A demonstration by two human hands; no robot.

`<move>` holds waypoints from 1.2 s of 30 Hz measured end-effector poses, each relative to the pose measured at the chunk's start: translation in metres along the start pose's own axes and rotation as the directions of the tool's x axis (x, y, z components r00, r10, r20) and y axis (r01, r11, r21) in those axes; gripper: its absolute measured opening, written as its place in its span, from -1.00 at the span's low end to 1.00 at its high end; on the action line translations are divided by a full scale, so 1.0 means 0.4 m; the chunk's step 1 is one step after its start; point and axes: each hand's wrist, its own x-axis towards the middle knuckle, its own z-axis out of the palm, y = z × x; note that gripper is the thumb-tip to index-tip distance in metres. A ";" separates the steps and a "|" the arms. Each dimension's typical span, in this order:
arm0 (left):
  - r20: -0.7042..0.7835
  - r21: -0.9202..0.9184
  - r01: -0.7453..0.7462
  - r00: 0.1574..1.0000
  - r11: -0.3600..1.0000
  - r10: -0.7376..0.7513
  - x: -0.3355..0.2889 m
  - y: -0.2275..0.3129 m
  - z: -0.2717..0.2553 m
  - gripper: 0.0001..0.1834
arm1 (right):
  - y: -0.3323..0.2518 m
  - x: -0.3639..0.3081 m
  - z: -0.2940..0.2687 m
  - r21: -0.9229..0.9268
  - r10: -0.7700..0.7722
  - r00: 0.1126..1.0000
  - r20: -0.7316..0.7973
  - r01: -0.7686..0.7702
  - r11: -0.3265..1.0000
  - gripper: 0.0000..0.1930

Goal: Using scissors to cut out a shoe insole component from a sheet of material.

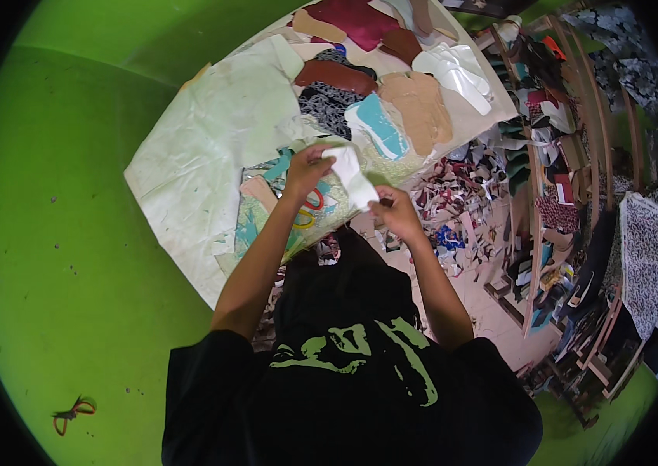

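Observation:
Between my two hands stretches a white sole-shaped piece [352, 177], held just above the near part of the table. My left hand [308, 172] pinches its upper left end. At its lower right end are the closed fingers of my right hand [395, 211]. Below the piece, a pair of scissors [313, 202] with red and yellow handle loops lies on the table; its blades are hard to make out. Turquoise scraps [278, 165] and a pinkish-tan piece [259, 190] lie beside my left forearm.
A pale sheet [204, 147] covers the table's left side. Farther back lie stacked turquoise [379, 128], tan [418, 113] and white [453, 74] sole shapes. Many scraps [461, 194] litter the floor to the right, beside a loaded wooden rack [534, 225]. A green wall [57, 194] stands left.

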 end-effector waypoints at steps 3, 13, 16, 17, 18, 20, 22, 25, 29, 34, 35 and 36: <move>0.011 0.066 -0.024 1.000 0.998 0.024 0.109 0.025 0.053 -0.67 | -0.036 0.046 -0.058 0.035 0.004 0.988 -0.154 0.002 0.999 -0.79; -0.096 0.299 -0.163 0.975 0.940 0.199 0.269 -0.009 0.097 -0.51 | -0.049 0.199 -0.133 -0.504 -0.308 0.870 -0.384 0.082 0.860 -0.57; -0.063 0.214 -0.163 0.982 0.963 0.180 0.204 -0.047 0.043 -0.53 | -0.050 0.167 -0.084 -0.595 -0.360 0.883 -0.302 0.121 0.795 -0.57; -0.079 0.218 -0.179 0.977 0.959 0.200 0.168 -0.050 0.029 -0.59 | -0.058 0.153 -0.061 -0.568 -0.317 0.908 -0.274 0.114 0.815 -0.58; -0.096 0.215 -0.175 0.975 0.961 0.199 0.133 -0.058 0.012 -0.59 | -0.059 0.144 -0.036 -0.569 -0.317 0.913 -0.257 0.122 0.813 -0.58; -0.182 0.161 -0.164 0.964 0.973 0.193 0.066 -0.096 -0.046 -0.66 | -0.067 0.129 0.027 -0.388 -0.036 0.992 -0.120 -0.013 0.922 -0.61; -0.240 0.196 -0.170 0.947 0.966 0.216 -0.018 -0.148 -0.105 -0.69 | -0.056 0.119 0.109 -0.401 0.014 0.999 0.046 0.005 0.916 -0.64; -0.288 0.254 -0.131 0.935 0.958 0.205 -0.152 -0.184 -0.154 -0.72 | 0.004 0.115 0.214 -0.527 -0.075 0.934 0.348 0.262 0.809 -0.66; -0.489 0.233 -0.077 0.852 0.969 0.186 -0.322 -0.262 -0.242 -0.72 | -0.014 0.094 0.348 -0.651 -0.111 0.904 0.412 0.378 0.659 -0.64; -0.877 -0.256 -0.104 0.443 0.961 -0.185 -0.463 -0.351 -0.349 -0.58 | 0.026 0.112 0.449 -0.595 -0.303 0.840 0.451 0.536 0.599 -0.52; -0.889 -0.298 -0.125 0.397 0.946 -0.228 -0.484 -0.360 -0.367 -0.54 | 0.027 0.115 0.463 -0.617 -0.279 0.849 0.449 0.521 0.590 -0.50; -0.895 -0.339 -0.148 0.355 0.929 -0.270 -0.500 -0.369 -0.386 -0.50 | 0.028 0.113 0.476 -0.640 -0.256 0.858 0.444 0.504 0.579 -0.48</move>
